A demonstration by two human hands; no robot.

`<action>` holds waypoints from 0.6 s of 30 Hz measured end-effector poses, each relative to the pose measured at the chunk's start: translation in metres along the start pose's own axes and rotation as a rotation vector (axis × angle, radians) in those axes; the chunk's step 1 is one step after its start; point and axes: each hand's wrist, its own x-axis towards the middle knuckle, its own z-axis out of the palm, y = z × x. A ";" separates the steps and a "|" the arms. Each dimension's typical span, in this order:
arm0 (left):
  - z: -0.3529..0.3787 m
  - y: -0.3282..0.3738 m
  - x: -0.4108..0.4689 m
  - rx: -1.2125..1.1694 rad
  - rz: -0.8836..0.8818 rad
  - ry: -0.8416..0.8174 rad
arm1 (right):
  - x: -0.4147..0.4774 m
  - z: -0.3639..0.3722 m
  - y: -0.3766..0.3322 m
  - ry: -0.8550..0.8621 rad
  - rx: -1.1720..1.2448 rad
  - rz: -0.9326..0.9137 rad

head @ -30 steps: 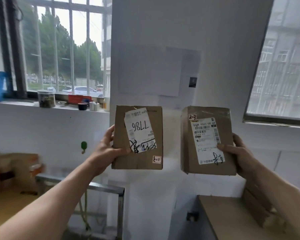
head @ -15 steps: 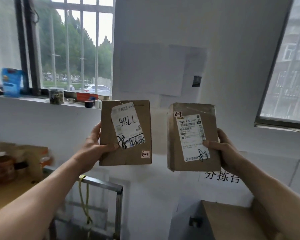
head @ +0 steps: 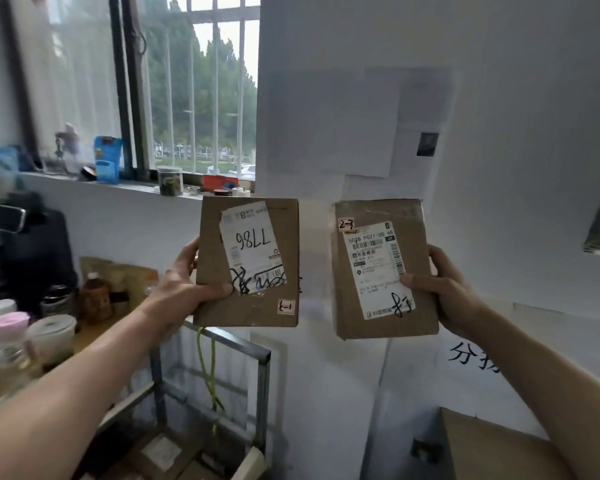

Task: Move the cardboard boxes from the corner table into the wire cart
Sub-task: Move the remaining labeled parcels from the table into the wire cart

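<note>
Left hand [head: 179, 291] grips box [head: 215, 258] labelled "7786", tag "2-1" inverted; right hand [head: 452, 292] grips second box [head: 426, 244], tag "2-3", label "502B P021-00 69".

You're in a small parcel-sorting room: cardboard boxes [head: 286, 244] bearing courier labels [head: 378, 268], a handwritten sign [head: 471, 358] on the white wall [head: 516, 185], and a desk [head: 94, 329] crowded with cups [head: 51, 329] and bottles [head: 96, 296] below a barred window [head: 194, 98].
</note>
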 end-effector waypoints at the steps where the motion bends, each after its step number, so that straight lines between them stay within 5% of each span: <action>1: -0.003 0.002 -0.005 0.026 -0.005 0.015 | 0.003 0.001 0.002 -0.020 0.005 0.002; 18: -0.111 -0.023 -0.064 0.065 -0.069 0.260 | 0.079 0.143 0.081 -0.244 0.038 0.064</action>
